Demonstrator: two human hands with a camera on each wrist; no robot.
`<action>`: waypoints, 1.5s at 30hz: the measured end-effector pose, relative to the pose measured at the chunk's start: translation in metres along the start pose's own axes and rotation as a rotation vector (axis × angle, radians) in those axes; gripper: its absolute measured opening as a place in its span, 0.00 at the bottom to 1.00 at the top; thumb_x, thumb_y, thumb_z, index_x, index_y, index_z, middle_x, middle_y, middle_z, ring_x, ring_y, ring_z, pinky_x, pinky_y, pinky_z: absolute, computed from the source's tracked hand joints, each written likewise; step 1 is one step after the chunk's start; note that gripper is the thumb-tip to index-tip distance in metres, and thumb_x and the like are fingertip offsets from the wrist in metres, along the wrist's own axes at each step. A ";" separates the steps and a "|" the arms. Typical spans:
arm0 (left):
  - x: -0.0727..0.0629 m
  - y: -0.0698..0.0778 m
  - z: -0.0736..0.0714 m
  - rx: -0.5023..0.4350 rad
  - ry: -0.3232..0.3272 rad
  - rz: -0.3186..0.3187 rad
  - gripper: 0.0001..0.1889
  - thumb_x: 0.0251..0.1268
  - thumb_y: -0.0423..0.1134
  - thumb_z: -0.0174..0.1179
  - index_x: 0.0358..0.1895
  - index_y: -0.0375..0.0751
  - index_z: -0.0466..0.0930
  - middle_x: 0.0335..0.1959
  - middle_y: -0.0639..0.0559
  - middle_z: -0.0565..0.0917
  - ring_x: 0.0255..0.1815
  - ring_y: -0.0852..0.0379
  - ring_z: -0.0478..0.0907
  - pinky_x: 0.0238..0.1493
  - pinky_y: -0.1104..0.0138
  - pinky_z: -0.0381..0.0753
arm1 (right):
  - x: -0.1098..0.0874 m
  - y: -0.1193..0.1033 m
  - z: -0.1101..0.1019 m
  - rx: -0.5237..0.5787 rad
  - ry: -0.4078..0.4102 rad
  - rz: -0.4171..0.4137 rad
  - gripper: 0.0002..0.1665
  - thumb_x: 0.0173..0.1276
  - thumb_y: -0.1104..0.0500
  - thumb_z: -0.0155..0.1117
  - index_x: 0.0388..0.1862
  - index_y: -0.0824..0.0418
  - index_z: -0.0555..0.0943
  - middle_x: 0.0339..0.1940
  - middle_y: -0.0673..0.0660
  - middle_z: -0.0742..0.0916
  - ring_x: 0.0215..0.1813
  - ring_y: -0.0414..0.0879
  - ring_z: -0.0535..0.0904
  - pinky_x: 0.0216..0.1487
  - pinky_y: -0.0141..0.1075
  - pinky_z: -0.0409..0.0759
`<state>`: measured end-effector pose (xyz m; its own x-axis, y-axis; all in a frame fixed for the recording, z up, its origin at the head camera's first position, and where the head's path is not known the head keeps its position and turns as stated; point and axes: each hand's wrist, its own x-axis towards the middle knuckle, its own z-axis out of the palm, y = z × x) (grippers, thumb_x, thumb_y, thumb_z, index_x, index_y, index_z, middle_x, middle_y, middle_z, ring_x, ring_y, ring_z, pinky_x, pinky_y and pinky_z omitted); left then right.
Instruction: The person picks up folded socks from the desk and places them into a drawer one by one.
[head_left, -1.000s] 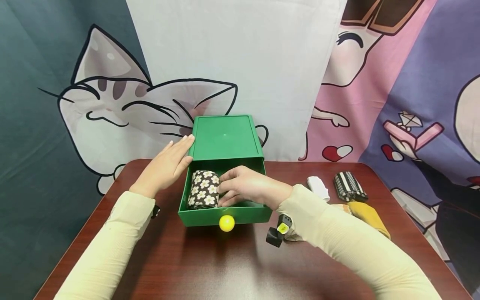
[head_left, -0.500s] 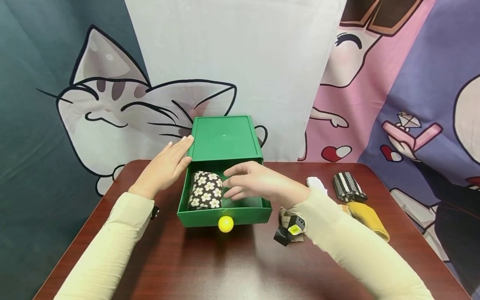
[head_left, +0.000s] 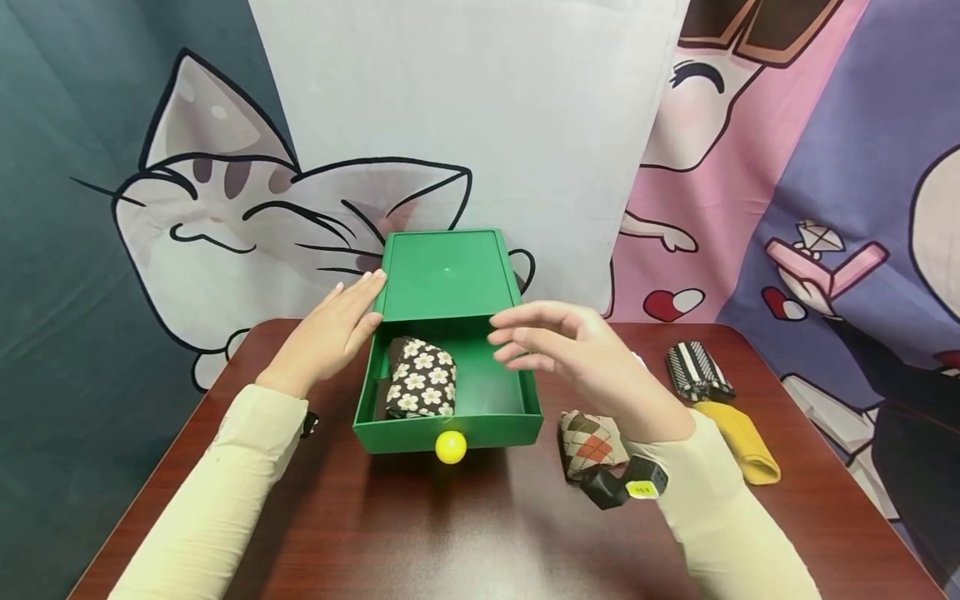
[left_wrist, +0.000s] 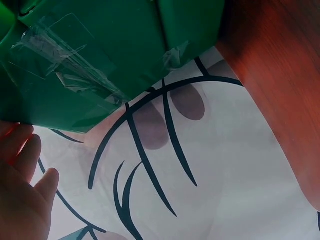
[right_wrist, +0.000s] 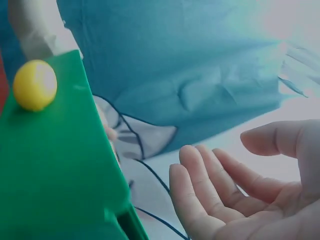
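A green box (head_left: 450,275) stands at the back of the table with its drawer (head_left: 487,429) pulled out, a yellow round knob (head_left: 451,447) on the front. Inside, at the drawer's left, lies a rolled black sock with white flowers (head_left: 426,379), leaning to the right. My left hand (head_left: 326,333) rests its straight fingers against the box's left upper edge; the left wrist view shows those fingers beside the green side wall (left_wrist: 100,60). My right hand (head_left: 566,342), fingers relaxed and holding nothing, hovers by the drawer's right rim. In the right wrist view the hand (right_wrist: 240,190) is apart from the drawer.
Right of the drawer lies a folded argyle sock (head_left: 591,442), partly behind the right wrist camera (head_left: 622,483). Farther right are a yellow folded sock (head_left: 742,442) and a black-and-white striped one (head_left: 699,372). A white item is mostly hidden by my right hand. A printed cloth (head_left: 480,125) hangs behind the table.
My right hand has left the flowered sock and moved right, out of the drawer. The sock has loosened and spread rightward. My left hand stays in place. The argyle sock has come into view.
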<state>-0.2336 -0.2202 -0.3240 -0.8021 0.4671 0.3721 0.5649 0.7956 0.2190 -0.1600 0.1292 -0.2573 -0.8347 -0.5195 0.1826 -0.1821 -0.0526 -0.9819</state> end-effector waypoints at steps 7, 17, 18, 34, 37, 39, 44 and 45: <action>-0.001 -0.002 0.001 -0.002 0.002 0.000 0.33 0.85 0.54 0.37 0.81 0.35 0.53 0.80 0.41 0.58 0.81 0.43 0.54 0.81 0.49 0.44 | -0.021 0.014 -0.020 -0.166 0.130 -0.074 0.16 0.77 0.63 0.59 0.57 0.72 0.80 0.48 0.64 0.88 0.49 0.57 0.87 0.56 0.46 0.85; 0.001 -0.002 0.001 -0.008 0.003 0.007 0.34 0.85 0.56 0.36 0.81 0.36 0.53 0.81 0.42 0.58 0.81 0.45 0.52 0.81 0.49 0.44 | -0.041 0.050 -0.050 -0.481 0.354 0.095 0.18 0.76 0.56 0.63 0.59 0.64 0.81 0.47 0.57 0.89 0.44 0.42 0.86 0.50 0.33 0.85; 0.000 -0.002 0.001 -0.009 0.003 0.007 0.34 0.85 0.56 0.35 0.81 0.36 0.53 0.81 0.42 0.58 0.81 0.44 0.52 0.81 0.49 0.43 | -0.043 0.054 -0.053 -0.527 0.362 0.120 0.19 0.76 0.55 0.63 0.60 0.64 0.81 0.48 0.58 0.89 0.44 0.43 0.86 0.49 0.34 0.84; 0.001 -0.002 0.002 -0.012 0.012 0.002 0.33 0.85 0.55 0.37 0.81 0.36 0.53 0.80 0.43 0.59 0.81 0.44 0.53 0.81 0.49 0.45 | -0.056 0.113 -0.080 -0.899 0.271 0.534 0.43 0.68 0.44 0.67 0.64 0.80 0.72 0.62 0.78 0.78 0.64 0.71 0.75 0.61 0.60 0.76; 0.002 -0.003 0.003 -0.008 0.012 0.007 0.33 0.85 0.54 0.37 0.81 0.36 0.53 0.80 0.43 0.59 0.81 0.44 0.53 0.81 0.47 0.46 | -0.058 0.123 -0.083 -0.898 0.275 0.568 0.46 0.67 0.43 0.68 0.64 0.82 0.70 0.62 0.80 0.78 0.64 0.72 0.75 0.62 0.61 0.75; 0.002 -0.002 0.002 -0.007 0.010 0.009 0.33 0.85 0.54 0.37 0.81 0.36 0.53 0.80 0.43 0.59 0.81 0.45 0.53 0.81 0.47 0.46 | -0.060 0.128 -0.084 -0.874 0.277 0.587 0.48 0.67 0.43 0.69 0.65 0.83 0.69 0.61 0.80 0.77 0.63 0.72 0.75 0.61 0.61 0.76; 0.002 -0.002 0.002 -0.010 0.008 0.010 0.34 0.85 0.55 0.36 0.81 0.36 0.53 0.80 0.42 0.58 0.81 0.45 0.53 0.81 0.47 0.45 | -0.063 0.136 -0.084 -0.793 0.267 0.600 0.53 0.64 0.41 0.72 0.64 0.85 0.67 0.48 0.75 0.84 0.52 0.63 0.81 0.50 0.53 0.83; 0.002 -0.002 0.002 -0.010 0.008 0.010 0.34 0.85 0.55 0.36 0.81 0.36 0.53 0.80 0.42 0.58 0.81 0.44 0.53 0.81 0.47 0.45 | -0.064 0.137 -0.084 -0.784 0.265 0.603 0.53 0.63 0.40 0.73 0.63 0.85 0.68 0.43 0.71 0.85 0.47 0.59 0.81 0.45 0.50 0.84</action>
<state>-0.2367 -0.2204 -0.3255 -0.7951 0.4717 0.3813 0.5746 0.7869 0.2247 -0.1753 0.2263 -0.3990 -0.9705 -0.0651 -0.2320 0.0966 0.7768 -0.6222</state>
